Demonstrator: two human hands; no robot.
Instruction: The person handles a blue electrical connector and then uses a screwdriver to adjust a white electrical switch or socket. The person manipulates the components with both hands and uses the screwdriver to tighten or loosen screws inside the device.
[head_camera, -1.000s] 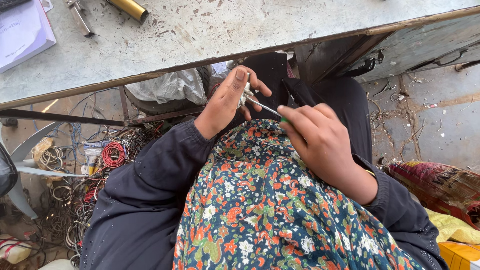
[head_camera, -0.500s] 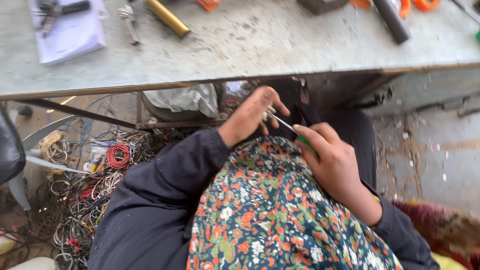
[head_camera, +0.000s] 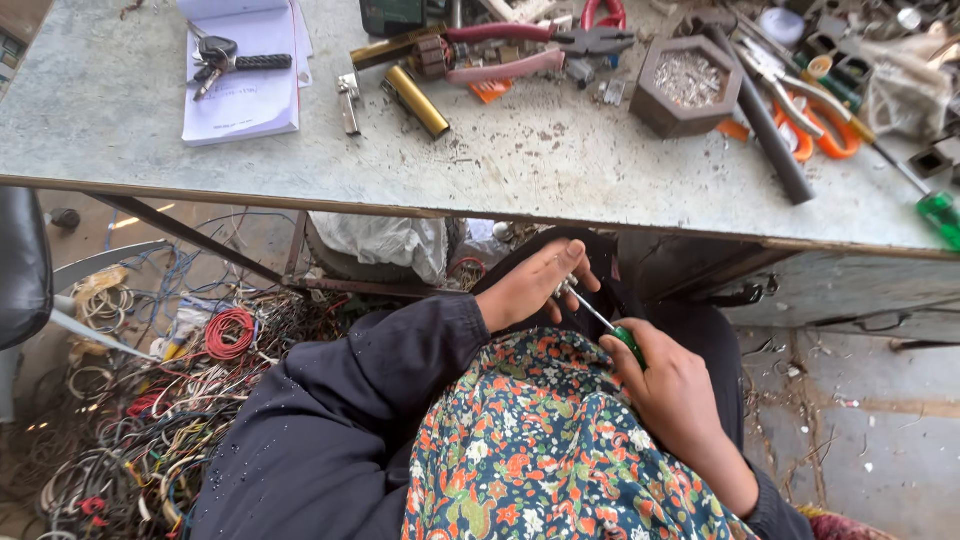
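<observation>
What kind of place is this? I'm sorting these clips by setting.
Probably a small repair or electrical workshop: a worn workbench strewn with pliers and other tools, tangled wire scraps on the floor, and the right hand working a green-handled screwdriver.

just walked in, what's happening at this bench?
A person sits at a grey workbench, working in their lap below its edge. The right hand grips a green-handled screwdriver, its tip against a small part pinched in the left hand; the part is too hidden to identify. On the bench lie pliers, a brass tube, a hexagonal tray of small metal bits and a notebook with keys. Tangled wire coils cover the floor at left.
</observation>
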